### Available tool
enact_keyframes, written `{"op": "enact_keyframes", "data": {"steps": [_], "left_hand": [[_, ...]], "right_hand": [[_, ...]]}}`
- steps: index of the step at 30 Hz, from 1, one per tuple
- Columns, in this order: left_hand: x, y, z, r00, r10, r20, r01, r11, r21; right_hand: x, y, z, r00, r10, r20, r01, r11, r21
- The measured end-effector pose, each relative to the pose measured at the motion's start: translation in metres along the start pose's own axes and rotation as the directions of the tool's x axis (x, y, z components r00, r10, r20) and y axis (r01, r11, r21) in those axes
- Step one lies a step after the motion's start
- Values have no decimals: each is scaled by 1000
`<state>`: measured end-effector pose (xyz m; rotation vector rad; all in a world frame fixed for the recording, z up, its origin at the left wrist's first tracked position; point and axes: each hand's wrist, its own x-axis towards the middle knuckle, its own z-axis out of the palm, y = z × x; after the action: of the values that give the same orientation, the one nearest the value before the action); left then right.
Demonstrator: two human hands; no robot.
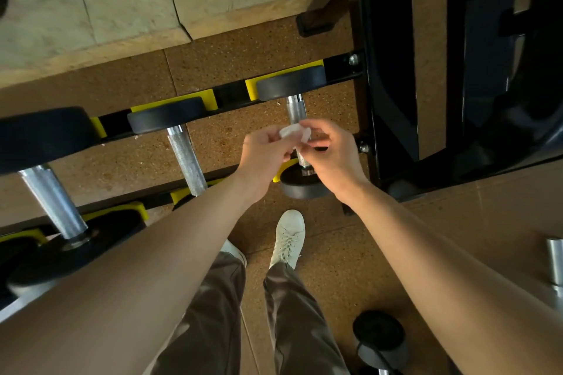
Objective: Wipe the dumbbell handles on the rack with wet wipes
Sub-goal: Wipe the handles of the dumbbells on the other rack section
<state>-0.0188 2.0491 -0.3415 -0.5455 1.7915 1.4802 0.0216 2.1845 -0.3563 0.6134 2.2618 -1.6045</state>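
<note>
A small, crumpled white wet wipe (294, 132) is held between both hands just above the knurled steel handle (296, 113) of the rightmost dumbbell on the rack (231, 94). The left hand (265, 152) pinches the wipe's left edge with curled fingers and thumb. The right hand (329, 154) pinches the right edge the same way. It is not possible to tell whether the wipe touches the bar.

Several things could go wrong from here:
- Bunched this small, the wipe would probably clean only a strip of the bar and miss the underside unless it is opened out and wrapped round.
- Stretched between two hands, the thin wet sheet could tear.
- The rough knurling could snag the wipe and leave shreds.
- If either pinch slips, the wipe could drop between the rack's rails to the floor.

The dumbbell rests in yellow cradles (210, 98) on black rails. Two larger dumbbells lie to its left, their handles being a middle bar (185, 155) and a thick bar (53, 201).

The floor (249, 52) below is brown and speckled, like cork or rubber matting. Pale stone blocks (122, 3) run along the far side. A black machine frame (393, 100) stands just right of the rack. The person's white shoes (289, 237) and brown trousers show below, and another dumbbell (379, 338) stands on the floor near the right foot.
</note>
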Motion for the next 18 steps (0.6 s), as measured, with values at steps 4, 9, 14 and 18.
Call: {"op": "enact_keyframes", "data": {"steps": [4, 9, 14, 18], "left_hand": [[13, 11, -4, 998, -52, 48, 62, 967, -245], [28, 15, -6, 987, -128, -100, 84, 930, -357], [43, 15, 3, 920, -240, -308, 71, 878, -473], [46, 15, 20, 917, -156, -368, 31, 946, -322]], "right_hand": [[15, -12, -12, 996, 90, -4, -89, 989, 119], [43, -25, -13, 973, 170, -155, -145, 976, 163], [58, -27, 0, 959, 193, -206, -151, 967, 207], [72, -17, -2, 925, 186, -332, -167, 982, 87]]}}
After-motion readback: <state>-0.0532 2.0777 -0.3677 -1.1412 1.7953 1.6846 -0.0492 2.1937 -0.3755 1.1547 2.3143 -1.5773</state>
